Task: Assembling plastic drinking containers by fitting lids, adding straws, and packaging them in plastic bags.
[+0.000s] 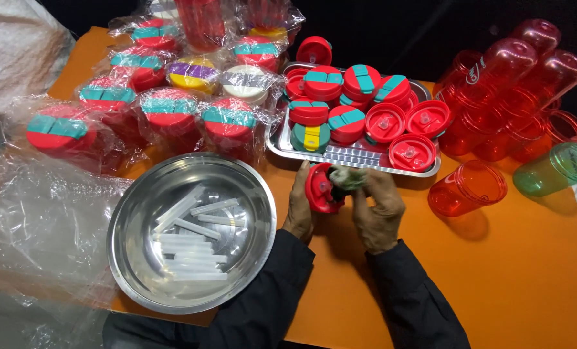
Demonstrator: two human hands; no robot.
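Red lid (321, 189), round, underside showing, held in left hand (299, 205); right hand (377, 210) grip closed on greenish cloth (348, 178).

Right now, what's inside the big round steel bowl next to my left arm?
The round steel bowl holds a loose pile of clear plastic straws, lying mostly toward its left and centre. Bare metal shows on the right. Its near rim is partly covered by the dark sleeve.

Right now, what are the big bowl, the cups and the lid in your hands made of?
Bowl: metal, probably steel; polished, mirror-like.
Cups: likely clear plastic, red-tinted, one green; see-through walls.
Lid: opaque red plastic, it seems, glossy; left hand holds it, right hand presses a cloth.
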